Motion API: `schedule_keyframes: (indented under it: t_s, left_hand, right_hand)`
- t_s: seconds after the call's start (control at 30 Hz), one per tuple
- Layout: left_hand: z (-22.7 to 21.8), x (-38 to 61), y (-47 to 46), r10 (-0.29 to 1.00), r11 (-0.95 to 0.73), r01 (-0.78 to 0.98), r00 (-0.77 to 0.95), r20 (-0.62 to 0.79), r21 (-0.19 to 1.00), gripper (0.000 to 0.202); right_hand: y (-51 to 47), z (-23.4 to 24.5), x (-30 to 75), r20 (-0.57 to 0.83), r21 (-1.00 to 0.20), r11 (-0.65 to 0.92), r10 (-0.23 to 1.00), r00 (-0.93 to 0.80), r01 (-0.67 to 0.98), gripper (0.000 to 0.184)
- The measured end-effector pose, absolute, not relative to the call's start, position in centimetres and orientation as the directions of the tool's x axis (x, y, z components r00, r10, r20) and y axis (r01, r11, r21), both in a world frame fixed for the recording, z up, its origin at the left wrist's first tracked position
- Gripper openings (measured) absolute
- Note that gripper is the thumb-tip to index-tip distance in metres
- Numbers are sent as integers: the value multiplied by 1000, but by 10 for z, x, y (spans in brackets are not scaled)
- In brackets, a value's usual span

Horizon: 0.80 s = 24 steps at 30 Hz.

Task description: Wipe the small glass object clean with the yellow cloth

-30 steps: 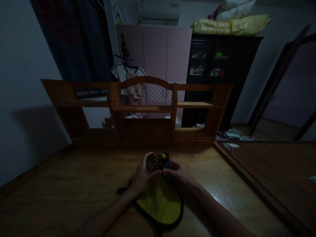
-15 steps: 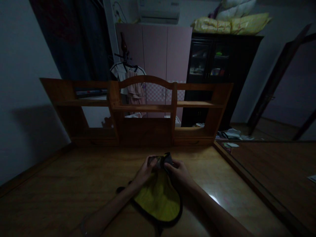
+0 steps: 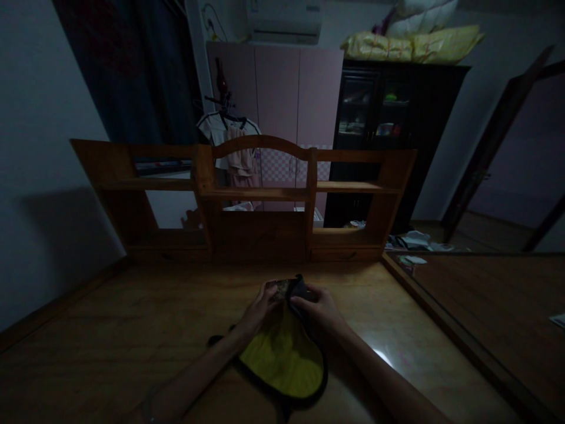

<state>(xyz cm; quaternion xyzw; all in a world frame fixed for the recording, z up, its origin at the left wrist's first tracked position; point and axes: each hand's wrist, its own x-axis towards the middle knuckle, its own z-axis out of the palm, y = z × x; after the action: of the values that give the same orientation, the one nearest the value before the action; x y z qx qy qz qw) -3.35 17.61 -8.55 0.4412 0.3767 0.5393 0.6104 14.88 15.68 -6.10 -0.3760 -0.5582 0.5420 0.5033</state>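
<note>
A yellow cloth piece with dark edging (image 3: 285,359) lies on the wooden desktop, its wide rounded end towards me. Its far end is bunched up and lifted between my hands, where a dark grey fold (image 3: 299,290) and a patterned patch show. My left hand (image 3: 265,299) has its fingers closed around the left side of that far end. On the right side, my right hand (image 3: 318,303) pinches the grey fold between thumb and fingers. A dark strap end (image 3: 215,340) pokes out beside my left forearm. The exact kind of item cannot be made out in the dim light.
A wooden desk shelf (image 3: 256,193) with small drawers stands along the back of the desktop (image 3: 145,318). A raised wooden edge (image 3: 441,318) runs down the right side. A wall (image 3: 44,224) bounds the left. Beyond are a pink wardrobe (image 3: 276,94) and a black cabinet (image 3: 397,106).
My right thumb and fingers have shifted slightly left, and the grey fold is turned further over. More of the patterned patch shows by my left fingers. The rounded end stays about where it was.
</note>
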Motion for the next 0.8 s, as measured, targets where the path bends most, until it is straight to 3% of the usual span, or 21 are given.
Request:
schedule_keyframes:
  t_s: [0.1, 0.23, 0.33, 0.6, 0.8]
  left_hand:
    - [-84, -35, 173, 987, 6, -265, 158, 37, 964, 50]
    - [-81, -37, 167, 966, -178, -51, 182, 185, 983, 54]
    - [-80, -37, 165, 943, -261, 12, 219, 252, 965, 57]
    - [-80, -34, 165, 908, -215, -158, 331, 256, 964, 82]
    - [-73, -33, 164, 923, -238, -191, 261, 283, 952, 80]
  right_hand:
    - [155, -58, 149, 140, -987, 119, 965, -220, -108, 42]
    - [154, -58, 150, 98, -993, 84, 976, -195, -81, 49]
    - [155, -58, 151, 103, -993, 91, 978, -183, -71, 49]
    - [158, -56, 154, 151, -988, 141, 971, -186, -67, 40]
    - [157, -53, 156, 166, -983, 144, 961, -223, -110, 42]
